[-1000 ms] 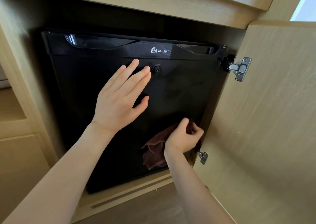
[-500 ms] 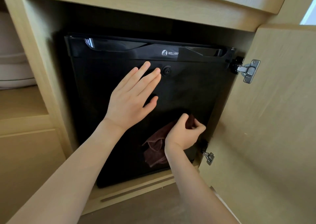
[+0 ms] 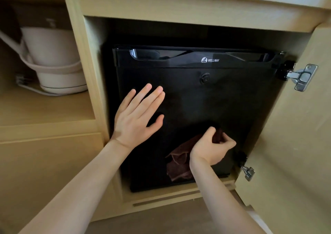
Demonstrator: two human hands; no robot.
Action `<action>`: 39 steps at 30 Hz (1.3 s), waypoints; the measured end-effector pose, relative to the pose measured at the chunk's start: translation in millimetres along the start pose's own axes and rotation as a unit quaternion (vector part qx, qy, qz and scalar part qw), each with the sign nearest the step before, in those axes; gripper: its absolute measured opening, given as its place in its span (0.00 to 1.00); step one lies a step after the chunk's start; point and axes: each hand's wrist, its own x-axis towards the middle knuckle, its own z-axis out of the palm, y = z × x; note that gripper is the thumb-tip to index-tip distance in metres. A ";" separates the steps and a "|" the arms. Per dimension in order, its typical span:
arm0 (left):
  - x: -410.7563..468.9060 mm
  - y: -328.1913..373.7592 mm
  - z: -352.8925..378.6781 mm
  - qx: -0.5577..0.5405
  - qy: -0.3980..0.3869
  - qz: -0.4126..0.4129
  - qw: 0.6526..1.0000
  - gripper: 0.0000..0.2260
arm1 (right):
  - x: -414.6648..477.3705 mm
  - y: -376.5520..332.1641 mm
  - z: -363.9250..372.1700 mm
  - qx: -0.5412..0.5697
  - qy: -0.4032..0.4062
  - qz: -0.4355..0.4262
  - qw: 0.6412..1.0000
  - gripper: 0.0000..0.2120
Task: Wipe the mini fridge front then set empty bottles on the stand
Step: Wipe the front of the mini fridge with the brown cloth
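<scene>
Where the wooden cabinet (image 3: 179, 4) stands with its door (image 3: 295, 144) swung out to the right, one black mini fridge (image 3: 223, 105) fills the compartment, front shut
- Fridge front: white WELLWAY logo (image 3: 210, 60) on the top band, round lock (image 3: 205, 78) just beneath it, near the upper edge at centre
- Left hand (image 3: 136, 119): fingers straight and spread, palm laid flat to the left half of the fridge front at mid-height; it holds nothing
- Right hand (image 3: 211, 148): fingers curled, thumb and fingertips pinching a dark brown cloth (image 3: 179, 162) against the lower right part of the front
- Cloth: its top fold shows between thumb and fingers at the hand's upper edge; the bulk hangs crumpled below and to the left of the wrist, reaching near the fridge's bottom edge
- Cabinet door: two metal hinges, the upper (image 3: 302, 77) beside the fridge's top right corner, the lower (image 3: 248, 172) beside its bottom right corner
- Left compartment: pale kettle (image 3: 52, 54) on its base with a white cord, standing on a shelf (image 3: 44, 108)
</scene>
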 end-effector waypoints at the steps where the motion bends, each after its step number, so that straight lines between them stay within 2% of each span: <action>1: -0.1 0.3 1.7 0.000 0.008 0.000 1.000 0.22 | -2.4 -8.2 6.2 0.009 -0.001 -0.024 1.000 0.14; 5: -2.4 -1.5 6.9 -0.010 0.026 0.008 1.000 0.23 | -10.0 -27.4 22.3 0.034 -0.029 -0.119 0.992 0.13; 7: -3.1 -2.2 9.1 -0.011 0.035 0.010 0.999 0.23 | -7.9 -20.1 17.7 0.033 -0.035 -0.139 0.989 0.13; 9: -3.9 -1.6 9.5 -0.009 0.039 0.008 0.999 0.23 | -2.0 -1.9 6.5 0.022 -0.013 -0.102 0.994 0.12; 12: -3.4 -1.7 9.6 -0.009 0.038 0.009 0.999 0.23 | 5.3 17.8 -5.4 0.019 0.029 0.027 0.999 0.11; 14: -3.4 -2.1 9.8 -0.009 0.036 0.008 0.999 0.23 | 4.5 14.6 -2.3 0.015 0.039 0.046 0.998 0.11; 18: -4.0 -2.0 9.7 -0.009 0.039 0.011 0.999 0.24 | -3.3 -13.5 11.7 0.033 0.013 -0.076 0.996 0.12; 22: -5.2 -3.4 11.2 -0.008 0.046 0.016 0.999 0.24 | -3.6 -41.4 22.2 0.046 -0.049 -0.214 0.975 0.13; 24: -5.3 -3.5 11.9 -0.010 0.052 0.018 0.998 0.23 | -1.7 -40.1 22.9 0.048 -0.058 -0.245 0.966 0.14; 26: -4.8 -3.0 11.2 -0.014 0.053 0.014 0.998 0.23 | 2.9 -29.2 17.5 0.052 -0.039 -0.223 0.973 0.13; 31: -0.6 -0.4 7.2 -0.020 0.039 0.005 0.999 0.22 | 25.2 -14.0 3.9 0.078 0.041 -0.042 0.995 0.14; 33: -1.3 1.3 5.5 -0.024 0.036 0.002 0.999 0.22 | 27.1 -22.0 7.6 0.071 0.051 -0.022 0.996 0.14; 34: -1.3 0.6 5.0 -0.027 0.038 0.003 0.999 0.22 | 24.2 -28.2 11.2 0.063 0.046 -0.046 0.996 0.14; 36: -0.4 -1.0 6.3 -0.040 0.042 0.002 0.998 0.22 | 15.4 -39.6 16.7 0.046 -0.004 -0.166 0.985 0.14; 37: -0.9 -1.1 8.3 -0.045 0.046 0.001 0.998 0.22 | 10.4 -40.1 18.4 0.031 -0.046 -0.254 0.966 0.14; 39: -3.6 -0.6 12.3 -0.040 0.053 -0.001 0.998 0.22 | 3.6 -28.4 18.2 0.005 -0.118 -0.427 0.897 0.15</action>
